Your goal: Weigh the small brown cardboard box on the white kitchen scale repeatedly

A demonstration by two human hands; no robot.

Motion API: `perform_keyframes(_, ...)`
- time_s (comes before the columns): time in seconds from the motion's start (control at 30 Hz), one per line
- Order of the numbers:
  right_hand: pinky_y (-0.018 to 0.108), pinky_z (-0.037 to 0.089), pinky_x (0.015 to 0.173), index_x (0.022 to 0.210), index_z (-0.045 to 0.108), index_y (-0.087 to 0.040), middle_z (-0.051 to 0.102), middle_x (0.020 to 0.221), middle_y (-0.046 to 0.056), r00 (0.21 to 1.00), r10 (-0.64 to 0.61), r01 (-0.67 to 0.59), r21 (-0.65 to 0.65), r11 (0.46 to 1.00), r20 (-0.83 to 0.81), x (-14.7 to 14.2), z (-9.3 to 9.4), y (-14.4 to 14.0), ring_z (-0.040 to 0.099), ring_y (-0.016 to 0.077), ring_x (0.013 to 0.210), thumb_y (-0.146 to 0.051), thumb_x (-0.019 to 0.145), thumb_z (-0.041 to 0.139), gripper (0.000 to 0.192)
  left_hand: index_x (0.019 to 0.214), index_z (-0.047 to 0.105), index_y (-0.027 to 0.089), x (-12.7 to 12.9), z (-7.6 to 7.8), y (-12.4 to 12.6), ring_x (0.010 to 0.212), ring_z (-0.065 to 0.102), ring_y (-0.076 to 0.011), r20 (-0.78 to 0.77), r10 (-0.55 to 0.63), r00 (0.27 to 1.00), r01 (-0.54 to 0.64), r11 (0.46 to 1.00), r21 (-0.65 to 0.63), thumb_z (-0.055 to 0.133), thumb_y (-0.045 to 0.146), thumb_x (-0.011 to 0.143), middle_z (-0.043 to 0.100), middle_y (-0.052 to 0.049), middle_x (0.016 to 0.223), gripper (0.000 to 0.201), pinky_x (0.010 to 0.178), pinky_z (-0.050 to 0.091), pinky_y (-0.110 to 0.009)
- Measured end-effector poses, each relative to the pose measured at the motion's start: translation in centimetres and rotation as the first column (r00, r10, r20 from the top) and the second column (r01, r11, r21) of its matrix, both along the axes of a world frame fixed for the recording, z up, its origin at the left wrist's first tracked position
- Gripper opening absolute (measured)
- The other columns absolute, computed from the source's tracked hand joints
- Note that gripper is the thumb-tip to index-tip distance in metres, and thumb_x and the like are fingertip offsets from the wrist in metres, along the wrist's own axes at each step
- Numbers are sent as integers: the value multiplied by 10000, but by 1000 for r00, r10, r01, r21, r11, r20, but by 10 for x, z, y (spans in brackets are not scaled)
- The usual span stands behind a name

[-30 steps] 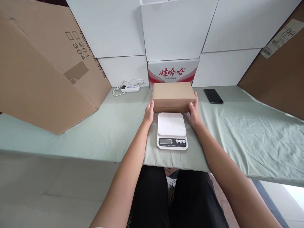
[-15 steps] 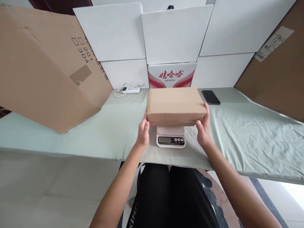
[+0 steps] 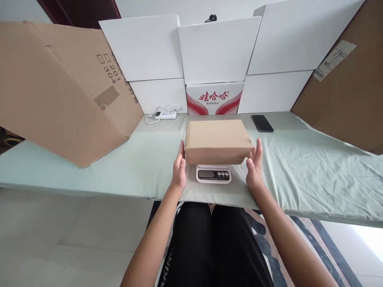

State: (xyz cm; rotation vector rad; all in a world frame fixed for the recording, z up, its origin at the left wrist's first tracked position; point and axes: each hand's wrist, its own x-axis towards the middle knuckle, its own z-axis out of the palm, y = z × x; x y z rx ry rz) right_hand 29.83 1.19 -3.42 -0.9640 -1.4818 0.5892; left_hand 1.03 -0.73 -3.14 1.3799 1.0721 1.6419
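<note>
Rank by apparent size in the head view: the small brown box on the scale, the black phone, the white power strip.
1. small brown box, clearly largest.
2. black phone.
3. white power strip.
The last two look close in size, so their order is unsure.

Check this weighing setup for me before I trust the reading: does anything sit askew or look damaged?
Nothing looks damaged. The brown box lies square on the scale but overhangs its platform, and both open hands flank it, left hand, right hand.
</note>
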Motion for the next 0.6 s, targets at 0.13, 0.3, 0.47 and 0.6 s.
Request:
perform_keyframes(0.13,808,361,1336,1769,93,-555,397,1842,38,997,27,-28,-7,1000,-68,0,-1,-12,471,393,1676,-702,1079,449,790,1730,443,369,0,-6,-13,1748,327,-301,74,9,997,-2,995,-95,376,836,1038,377,-25,1860,838,1424,337,-469)
perform_keyframes(0.3,722,478,1309,1740,209,-509,454,1803,47,996,65,-69,-75,995,-53,-15,21,-19,459,386,1678,-652,1068,536,760,1663,558,326,3,2,-3,1737,358,-326,53,-22,998,26,997,-69,377,842,1041,475,-50,1813,828,1427,329,-493)
perform_keyframes(0.47,701,454,1323,1683,258,-486,517,1727,51,999,32,-31,22,999,-44,-28,56,36,485,418,1638,-705,1040,477,714,1599,617,284,0,29,71,1698,436,-338,45,-65,997,64,998,30,421,887,1002,570,-70,1748,871,1378,411,-465)
perform_keyframes(0.6,684,419,1333,1653,282,-440,578,1620,86,1000,-10,10,73,997,-8,-39,46,106,547,389,1548,-769,1008,437,741,1546,646,249,-1,26,135,1676,474,-334,65,-29,997,33,997,-66,398,906,991,631,-97,1690,895,1346,449,-450)
